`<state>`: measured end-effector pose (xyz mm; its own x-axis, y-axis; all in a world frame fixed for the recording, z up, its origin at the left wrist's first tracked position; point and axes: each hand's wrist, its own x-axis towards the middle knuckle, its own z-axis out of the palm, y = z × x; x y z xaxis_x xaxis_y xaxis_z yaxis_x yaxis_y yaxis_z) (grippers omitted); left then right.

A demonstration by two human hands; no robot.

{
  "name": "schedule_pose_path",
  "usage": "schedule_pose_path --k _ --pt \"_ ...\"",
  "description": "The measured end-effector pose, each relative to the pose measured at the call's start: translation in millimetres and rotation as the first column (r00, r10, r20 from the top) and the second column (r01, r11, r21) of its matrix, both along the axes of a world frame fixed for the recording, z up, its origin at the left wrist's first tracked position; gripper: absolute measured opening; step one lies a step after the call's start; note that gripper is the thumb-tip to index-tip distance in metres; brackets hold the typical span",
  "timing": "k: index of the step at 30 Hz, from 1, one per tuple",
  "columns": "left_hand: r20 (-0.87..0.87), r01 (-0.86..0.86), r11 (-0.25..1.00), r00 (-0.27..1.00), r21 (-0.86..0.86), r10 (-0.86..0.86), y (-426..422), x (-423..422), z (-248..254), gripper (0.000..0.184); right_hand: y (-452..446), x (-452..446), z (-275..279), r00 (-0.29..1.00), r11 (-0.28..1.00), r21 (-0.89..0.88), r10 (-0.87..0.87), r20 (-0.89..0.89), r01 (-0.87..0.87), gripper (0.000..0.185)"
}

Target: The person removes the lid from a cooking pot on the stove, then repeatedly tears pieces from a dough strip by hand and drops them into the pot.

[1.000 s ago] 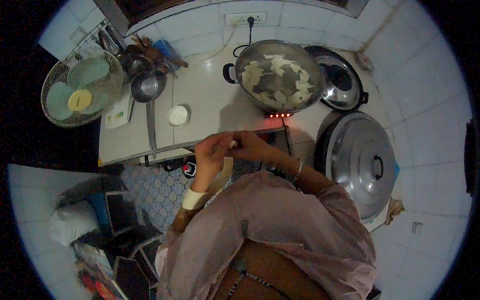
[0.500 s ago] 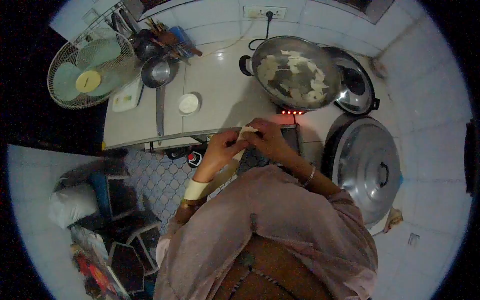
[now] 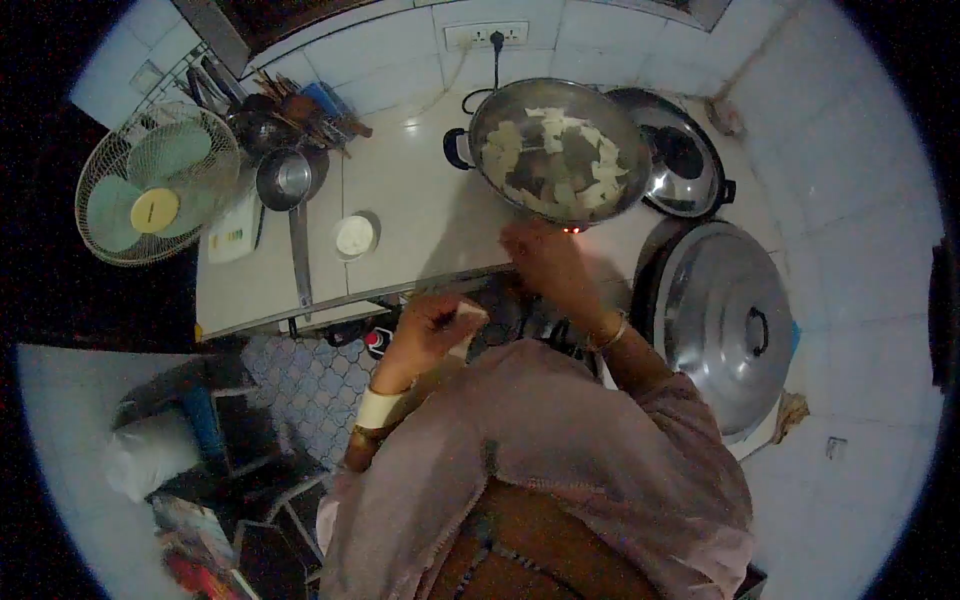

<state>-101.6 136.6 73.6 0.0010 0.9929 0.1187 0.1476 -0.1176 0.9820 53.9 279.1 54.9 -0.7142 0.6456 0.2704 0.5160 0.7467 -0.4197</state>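
My left hand (image 3: 425, 335) is closed around a pale strip of dough (image 3: 472, 314), whose end sticks out past the thumb. A pale band of what looks like the same dough (image 3: 382, 410) lies across my left wrist. My right hand (image 3: 540, 250) is smeared by motion at the near side of a wide metal wok (image 3: 478, 120); its fingers and anything in them are hard to make out. Inside the wok, several flat pale dough pieces (image 3: 602, 190) lie around the sides in what looks like liquid. Red lights glow under its near edge.
A round lid (image 3: 690, 190) leans behind the wok, and a large lidded metal pot (image 3: 725, 300) stands at right. On the counter's left are a small white bowl (image 3: 355, 236), a long-handled pan (image 3: 299, 250), a white scale (image 3: 235, 235) and a fan (image 3: 155, 185).
My right hand has parted from my left and moved toward the wok. My left hand has dropped slightly lower, still holding the dough strip. The whole view has shifted a little.
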Motion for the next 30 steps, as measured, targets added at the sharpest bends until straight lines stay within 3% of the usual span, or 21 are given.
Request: schedule_pose_path --k 2,4,5,7,8,10,12,13,14,17,19,21,23,24,26,30 --pt "0.024 -0.224 0.963 0.973 -0.148 0.230 -1.5 0.8 1.3 0.013 34.6 17.5 -12.5 0.990 0.923 0.384 0.068 -0.127 -0.014 0.030" --pt "0.029 -0.225 0.951 0.971 -0.214 0.236 -2.6 -9.4 -9.5 0.009 68.9 25.1 -6.3 0.992 0.975 0.196 -0.089 -0.086 0.104 0.030" --pt "0.036 -0.227 0.934 0.969 -0.277 0.246 -3.4 -11.8 -13.1 0.010 90.6 29.4 -14.5 0.992 0.975 0.195 -0.093 -0.084 0.108 0.030" --pt "0.049 -0.231 0.944 0.967 -0.234 0.249 -2.4 -5.5 -8.6 0.012 130.0 34.6 -37.6 0.925 0.828 0.561 -0.206 0.319 -0.008 0.026" --pt "0.061 -0.241 0.952 0.965 -0.189 0.256 -1.3 -3.7 -6.9 0.013 138.9 36.2 -34.0 0.926 0.825 0.565 -0.205 0.317 -0.010 0.026" --pt "0.043 -0.242 0.954 0.966 -0.176 0.253 -2.2 -4.3 -6.9 0.015 141.3 36.3 -15.9 0.978 0.954 0.213 -0.209 -0.028 0.210 0.023" --pt "0.028 -0.254 0.954 0.965 -0.161 0.262 -0.2 -3.6 -4.5 0.016 117.4 30.3 11.4 0.979 0.970 0.138 -0.194 -0.069 0.202 0.023" --pt "0.147 -0.246 0.956 0.952 -0.159 0.269 0.9 -1.8 0.5 0.019 97.5 24.6 20.5 0.975 0.978 0.055 -0.193 -0.110 0.200 0.025" --pt "0.262 -0.234 0.959 0.927 -0.159 0.270 1.1 0.6 2.8 0.021 76.3 17.5 19.5 0.992 0.996 -0.072 -0.069 -0.108 0.061 0.025" --pt "0.175 -0.287 0.944 0.933 -0.160 0.313 7.4 2.6 -3.8 0.024 4.7 -9.4 16.0 0.937 0.851 -0.397 0.281 -0.207 -0.343 0.031" --pt "0.088 -0.288 0.940 0.948 -0.184 0.307 8.3 1.4 -2.6 0.027 -26.9 -20.8 25.4 0.937 0.746 -0.571 0.229 -0.264 -0.343 0.033" --pt "-0.003 -0.303 0.927 0.951 -0.222 0.310 5.7 0.2 2.6 0.032 -32.7 -29.7 6.6 0.934 0.771 -0.544 0.185 -0.307 -0.331 0.031" --pt "0.114 -0.277 0.952 0.950 -0.128 0.292 5.8 0.5 10.3 0.034 -36.7 -32.1 -5.8 0.925 0.795 -0.516 0.143 -0.353 -0.320 0.029" --pt "0.111 -0.284 0.950 0.948 -0.133 0.299 2.8 -0.8 6.4 0.034 -38.1 -29.8 -1.1 0.908 0.772 -0.544 0.101 -0.406 -0.329 0.025" --pt "0.291 -0.213 0.963 0.922 -0.165 0.254 0.6 -2.7 -7.9 0.034 -39.4 -28.1 -0.4 0.889 0.751 -0.570 0.052 -0.454 -0.334 0.022" --pt "0.162 -0.212 0.966 0.958 -0.149 0.236 2.6 -0.9 -15.1 0.023 -42.9 -24.9 5.2 0.917 0.816 -0.508 0.066 -0.392 -0.276 0.018"
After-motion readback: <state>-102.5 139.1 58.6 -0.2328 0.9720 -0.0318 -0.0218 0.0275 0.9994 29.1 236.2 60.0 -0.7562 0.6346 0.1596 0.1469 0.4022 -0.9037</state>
